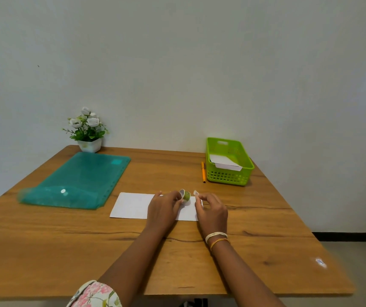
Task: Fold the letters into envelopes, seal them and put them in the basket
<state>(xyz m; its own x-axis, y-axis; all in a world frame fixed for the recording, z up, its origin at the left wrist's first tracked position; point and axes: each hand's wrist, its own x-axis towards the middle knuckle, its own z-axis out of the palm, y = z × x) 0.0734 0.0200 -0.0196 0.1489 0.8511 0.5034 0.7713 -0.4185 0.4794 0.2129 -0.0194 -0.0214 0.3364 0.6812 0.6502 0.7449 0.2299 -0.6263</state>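
A white envelope point(133, 206) lies flat on the wooden table, partly covered by both hands. My left hand point(163, 207) holds a small green roll of tape point(185, 195) just above the envelope's right part. My right hand point(210, 209) pinches the clear free end of the tape point(195, 192), pulled a short way off the roll. The green basket point(230, 173) stands at the back right with white envelopes point(224, 162) inside.
A teal plastic folder point(78, 180) lies at the left. A potted plant with white flowers point(87, 131) stands at the back left by the wall. An orange pen point(203, 171) lies just left of the basket.
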